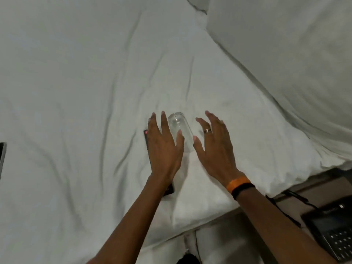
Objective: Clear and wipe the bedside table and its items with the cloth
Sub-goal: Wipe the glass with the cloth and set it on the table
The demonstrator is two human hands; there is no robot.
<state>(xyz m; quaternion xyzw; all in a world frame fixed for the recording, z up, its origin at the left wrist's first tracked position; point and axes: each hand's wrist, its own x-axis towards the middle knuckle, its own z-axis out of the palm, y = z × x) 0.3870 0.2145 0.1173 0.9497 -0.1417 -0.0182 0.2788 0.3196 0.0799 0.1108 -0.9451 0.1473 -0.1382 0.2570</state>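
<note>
A clear glass (180, 130) lies on its side on the bed sheet (85, 92), off the bedside table (323, 185), which shows down and right of the glass. Both hands flank it, fingers spread and relaxed, gripping nothing: the left hand (163, 149) just left of the glass, over a dark remote (146, 140), and the right hand (215, 147) just right. The glass could roll (the sheet is soft and creased), so nestling it in a fold seems wise. Lettering on the telephone (331, 231) is too blurred to read.
</note>
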